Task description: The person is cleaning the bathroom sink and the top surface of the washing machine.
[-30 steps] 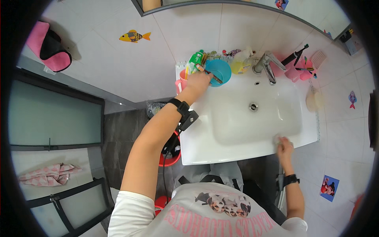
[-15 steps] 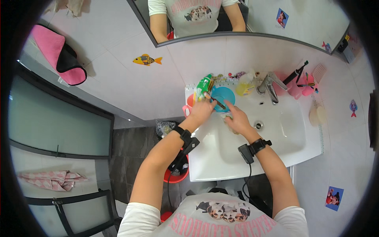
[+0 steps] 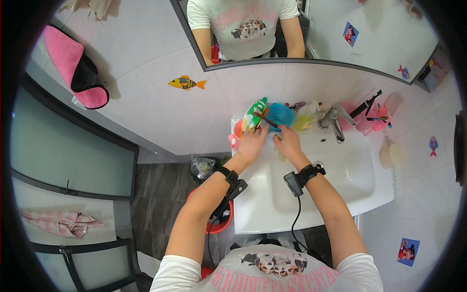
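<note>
My left hand [image 3: 251, 144] is by the blue cup [image 3: 281, 116] at the basin's back left corner, fingers bent and close together; what they hold, if anything, is hidden. My right hand [image 3: 289, 144] is just right of it, its fingers curled at the lower end of a slim brown stick [image 3: 268, 121], perhaps a toothbrush. That stick slants across the front of the blue cup. A green and white tube-like package [image 3: 255, 115] leans beyond my left fingers. Beside it stands a pink-orange cup [image 3: 237, 129]. Something pale [image 3: 281, 155] shows below my right hand, too indistinct to name.
The white basin [image 3: 340, 177] has a chrome faucet [image 3: 335, 117] at the back. A bottle of yellow liquid [image 3: 305, 117] stands between faucet and blue cup. Pink cups with brushes [image 3: 372, 121] stand to the right. A red bucket [image 3: 224, 226] is on the floor at left.
My head view has shifted slightly. Both hands have drawn closer together in front of the blue cup, and the brown stick lies flatter, its upper end nearer the green package.
</note>
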The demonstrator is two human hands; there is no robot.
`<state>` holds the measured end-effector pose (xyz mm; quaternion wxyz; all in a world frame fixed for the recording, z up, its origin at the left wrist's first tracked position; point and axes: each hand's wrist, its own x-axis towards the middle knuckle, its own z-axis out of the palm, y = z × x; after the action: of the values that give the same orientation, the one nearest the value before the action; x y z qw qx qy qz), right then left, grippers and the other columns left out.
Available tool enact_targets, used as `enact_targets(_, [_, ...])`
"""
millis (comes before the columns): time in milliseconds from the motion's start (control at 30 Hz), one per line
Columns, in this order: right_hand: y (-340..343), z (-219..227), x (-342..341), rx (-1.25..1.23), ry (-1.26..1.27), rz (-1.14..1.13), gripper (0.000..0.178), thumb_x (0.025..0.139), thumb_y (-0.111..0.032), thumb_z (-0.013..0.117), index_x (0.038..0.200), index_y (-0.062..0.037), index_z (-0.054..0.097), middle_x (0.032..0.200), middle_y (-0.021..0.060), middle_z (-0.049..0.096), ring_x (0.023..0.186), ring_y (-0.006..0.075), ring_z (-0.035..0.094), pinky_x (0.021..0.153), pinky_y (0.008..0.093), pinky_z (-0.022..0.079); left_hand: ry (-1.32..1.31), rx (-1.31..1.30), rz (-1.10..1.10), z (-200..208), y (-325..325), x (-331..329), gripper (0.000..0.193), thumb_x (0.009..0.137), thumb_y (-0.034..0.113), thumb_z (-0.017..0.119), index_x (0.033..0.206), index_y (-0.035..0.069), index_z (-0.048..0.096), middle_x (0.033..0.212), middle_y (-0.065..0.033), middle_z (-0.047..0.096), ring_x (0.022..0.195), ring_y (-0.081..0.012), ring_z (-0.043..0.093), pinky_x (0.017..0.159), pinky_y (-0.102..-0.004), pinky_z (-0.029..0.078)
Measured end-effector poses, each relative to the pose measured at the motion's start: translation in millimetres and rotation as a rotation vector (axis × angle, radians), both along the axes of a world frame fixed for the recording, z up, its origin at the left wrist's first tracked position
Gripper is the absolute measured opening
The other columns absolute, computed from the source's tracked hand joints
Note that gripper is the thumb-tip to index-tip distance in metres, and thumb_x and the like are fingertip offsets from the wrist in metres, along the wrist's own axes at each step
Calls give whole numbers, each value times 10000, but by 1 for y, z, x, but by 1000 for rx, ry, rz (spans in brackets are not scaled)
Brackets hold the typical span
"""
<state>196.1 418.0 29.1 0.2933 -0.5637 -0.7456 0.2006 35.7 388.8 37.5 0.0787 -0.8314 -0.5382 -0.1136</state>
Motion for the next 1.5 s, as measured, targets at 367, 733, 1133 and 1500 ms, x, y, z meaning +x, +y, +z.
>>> enact_targets(367, [-21, 13, 17, -130, 95, 63, 661, 705, -150, 580, 1279, 13, 296, 982, 266, 548, 886, 395, 557, 772, 433, 454, -178, 24, 106, 4, -5, 6, 678, 662, 137, 657, 1255, 31, 346, 1059, -146, 533, 1014, -309, 481, 866, -423, 353])
enact_targets(733, [-228, -30, 119, -317, -18, 714, 373, 683, -89, 621, 1047, -139, 558, 1053, 118, 510, 1015, 291, 509, 804, 368, 466, -266, 61, 105, -33, -15, -16, 94, 738, 73, 536, 811, 25, 501, 886, -161, 501, 842, -342, 482, 743, -470, 378])
enact_targets(1133, [-208, -80, 429, 1, -272, -434, 395, 685, 32, 493, 1064, -53, 565, 1061, 220, 502, 979, 382, 493, 865, 410, 411, -324, 45, 139, -24, -14, 3, 343, 739, 74, 566, 1057, 0, 462, 1041, -207, 475, 1011, -369, 432, 852, -468, 342])
enact_targets(1500, [-158, -95, 463, 99, -221, -539, 552, 686, 52, 467, 1221, -84, 453, 1128, 250, 433, 1029, 418, 450, 879, 429, 404, -509, 64, -196, 7, -53, 136, 478, 669, 51, 627, 1108, 1, 444, 1095, -187, 440, 1054, -353, 408, 902, -457, 322])
